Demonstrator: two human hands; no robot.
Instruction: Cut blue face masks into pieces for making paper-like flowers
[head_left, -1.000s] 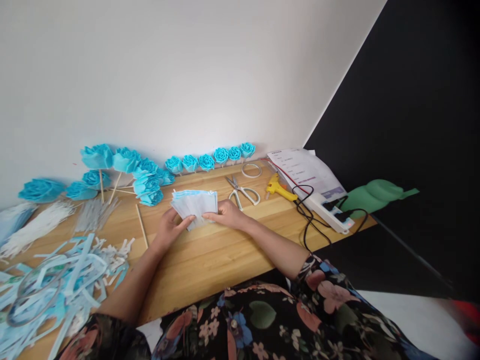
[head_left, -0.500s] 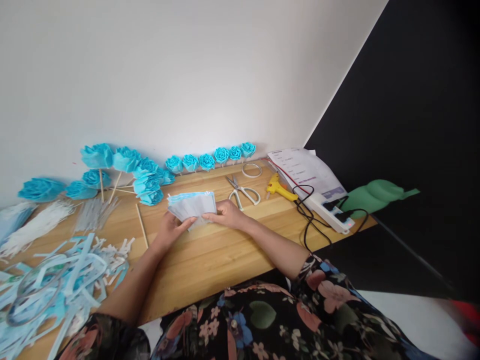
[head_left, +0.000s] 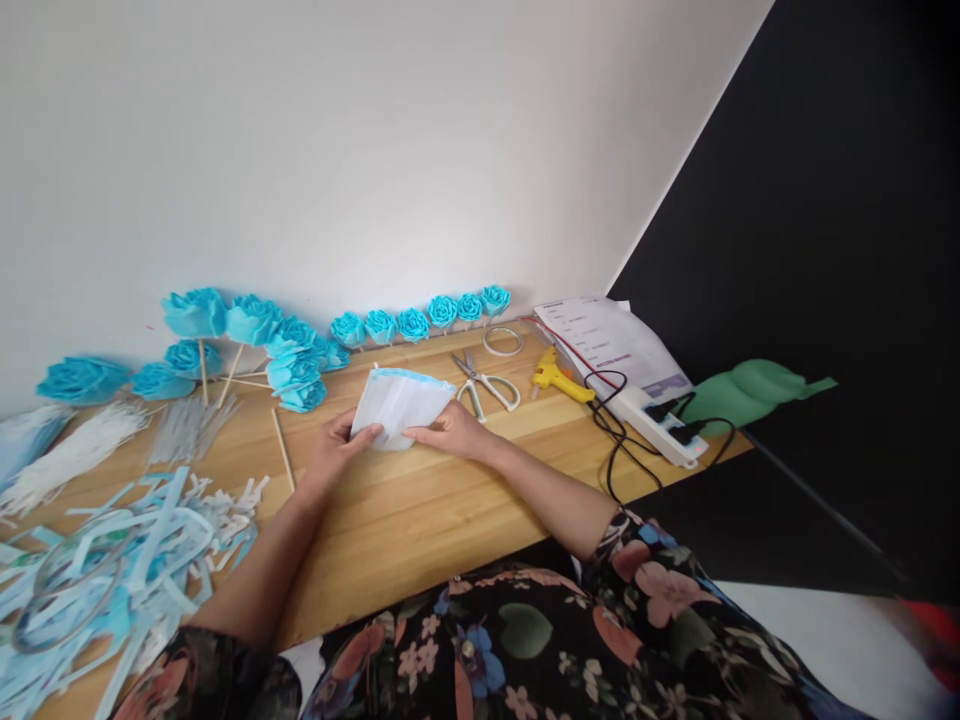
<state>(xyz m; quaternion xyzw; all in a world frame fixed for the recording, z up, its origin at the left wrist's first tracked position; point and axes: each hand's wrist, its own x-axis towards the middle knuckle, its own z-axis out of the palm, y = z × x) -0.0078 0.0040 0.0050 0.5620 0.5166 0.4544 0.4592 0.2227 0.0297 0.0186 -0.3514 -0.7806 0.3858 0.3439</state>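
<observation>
Above the wooden table I hold a pale face mask point(head_left: 399, 408) with a light blue upper edge. My left hand point(head_left: 339, 447) pinches its lower left side, thumb across the front. At the lower right, my right hand point(head_left: 448, 432) grips it with the thumb in front and the fingers mostly hidden behind. Whether more layers lie behind the front one, I cannot tell. Just right of my right hand lie scissors point(head_left: 480, 383) with white handles, blades spread. A thin wooden stick point(head_left: 283, 450) rests left of my left hand.
Blue flowers point(head_left: 255, 318) on sticks line the wall. Blue and white scraps point(head_left: 127, 580), white strings point(head_left: 82, 455) and clear sticks point(head_left: 191, 428) lie left. At right are a tape ring point(head_left: 503, 342), yellow glue gun point(head_left: 559, 376), papers point(head_left: 615, 340), power strip point(head_left: 652, 425) and green sheet point(head_left: 750, 390).
The face mask has tilted, so its white face shows broader and its blue top edge now slopes down to the right. Both hands stay on it, shifted only slightly.
</observation>
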